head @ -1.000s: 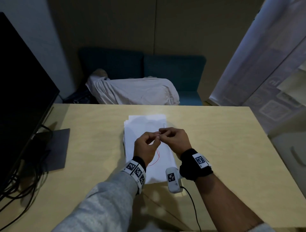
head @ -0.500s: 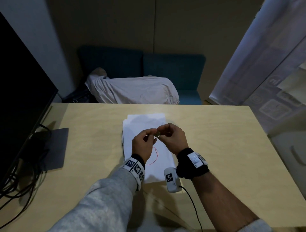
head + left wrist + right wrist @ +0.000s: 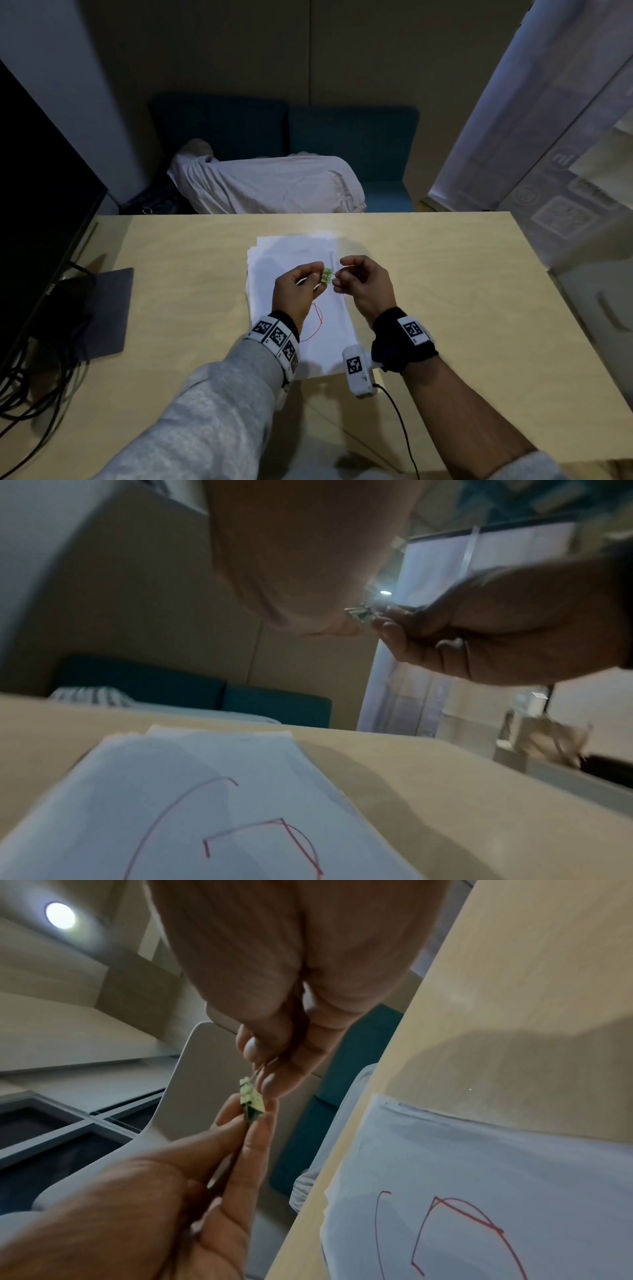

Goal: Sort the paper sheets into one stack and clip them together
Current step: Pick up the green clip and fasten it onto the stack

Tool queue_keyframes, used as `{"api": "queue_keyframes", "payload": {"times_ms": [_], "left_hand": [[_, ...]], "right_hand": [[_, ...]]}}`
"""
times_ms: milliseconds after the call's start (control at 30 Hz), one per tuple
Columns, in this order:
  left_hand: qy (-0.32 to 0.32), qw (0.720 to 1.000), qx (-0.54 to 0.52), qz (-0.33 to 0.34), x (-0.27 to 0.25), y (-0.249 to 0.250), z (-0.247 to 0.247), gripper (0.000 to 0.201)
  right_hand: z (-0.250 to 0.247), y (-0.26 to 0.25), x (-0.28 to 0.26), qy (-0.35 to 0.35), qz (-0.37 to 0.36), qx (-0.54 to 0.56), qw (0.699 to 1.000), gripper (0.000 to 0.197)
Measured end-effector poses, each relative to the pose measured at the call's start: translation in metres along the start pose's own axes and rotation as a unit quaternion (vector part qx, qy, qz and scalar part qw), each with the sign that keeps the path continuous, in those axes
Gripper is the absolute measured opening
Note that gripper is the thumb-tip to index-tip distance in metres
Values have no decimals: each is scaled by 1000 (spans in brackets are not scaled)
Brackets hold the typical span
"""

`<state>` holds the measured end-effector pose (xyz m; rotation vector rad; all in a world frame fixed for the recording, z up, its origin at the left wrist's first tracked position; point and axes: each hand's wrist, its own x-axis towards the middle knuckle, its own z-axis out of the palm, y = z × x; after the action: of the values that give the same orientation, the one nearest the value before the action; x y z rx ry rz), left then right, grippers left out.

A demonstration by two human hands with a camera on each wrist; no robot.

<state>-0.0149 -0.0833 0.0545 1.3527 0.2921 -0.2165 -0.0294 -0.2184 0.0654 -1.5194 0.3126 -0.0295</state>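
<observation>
A stack of white paper sheets [image 3: 291, 257] lies mid-table, its far edges slightly uneven, and the top sheet bears a red drawing [image 3: 317, 322]. Both hands hover just above it with a small green binder clip [image 3: 326, 276] between them. My left hand [image 3: 318, 279] pinches the clip's body. My right hand [image 3: 337, 275] pinches the thin wire handle on the clip's right side. The right wrist view shows the clip [image 3: 251, 1103] squeezed between left fingertips [image 3: 260, 1123], with the right fingertips [image 3: 267, 1077] just above it. In the left wrist view the clip [image 3: 359, 614] is blurred.
The paper lies on a light wooden table [image 3: 445, 291]. A dark monitor [image 3: 41, 192] with its stand base [image 3: 102, 315] and loose cables [image 3: 27, 394] fills the left side. A teal sofa [image 3: 342, 137] with a pale cloth [image 3: 267, 185] sits beyond the far edge.
The fingertips, pressed together before, have drawn slightly apart, and the green clip now shows between them. Both hands stayed over the stack, which has not moved.
</observation>
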Motion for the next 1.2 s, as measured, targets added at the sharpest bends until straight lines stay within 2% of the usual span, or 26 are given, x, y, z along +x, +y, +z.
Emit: {"api": "queue_keyframes", "payload": {"times_ms": [133,267,367,433,533,633,767,833,900,967,1000,1033,1067,1133,1167,1200], "left_hand": [[-45,998,26,-36,2,2,8,27],[-89,992,61,-71,1,-2,20,28],[-102,990,90,-37,-2,-5,25,24],[-84,993,79,-30,-1,-4,25,25],[-102,986,116,-55,0,-6,25,24],[-101,983,120,-96,-1,-13,27,18],[-133,966,187,-118,-7,-26,32,10],[-159,950,242,-117,-5,-36,32,10],[-187,929,306,-87,-2,-47,30,10],[-209,903,373,-47,1,-56,28,23],[-224,881,415,-33,1,-58,27,36],[-247,846,473,-12,1,-61,26,49],[-281,790,545,16,2,-64,24,62],[-339,652,674,79,-1,-70,20,76],[-353,599,711,106,-2,-74,19,76],[-359,567,731,122,-3,-78,18,72]], "right_hand": [[-1,7,-2,31,-19,-1,999,24],[-3,14,5,111,-52,-125,984,20],[-7,18,7,81,-64,-210,972,18],[-11,21,5,34,-45,-194,979,26],[-19,28,-4,4,-24,-152,988,38],[-31,36,-11,23,-14,-173,985,44],[-46,49,-19,41,69,-112,990,37],[-54,57,-23,44,99,-110,988,34],[-62,65,-28,48,135,-91,986,33],[-70,75,-34,62,168,-66,982,28],[-75,80,-36,73,184,-59,978,24],[-79,86,-39,84,201,-59,974,21],[-84,92,-42,95,221,-63,969,20],[-92,102,-47,113,259,-81,956,16],[-95,105,-50,112,270,-97,951,14],[-96,108,-53,108,279,-117,947,14]]}}
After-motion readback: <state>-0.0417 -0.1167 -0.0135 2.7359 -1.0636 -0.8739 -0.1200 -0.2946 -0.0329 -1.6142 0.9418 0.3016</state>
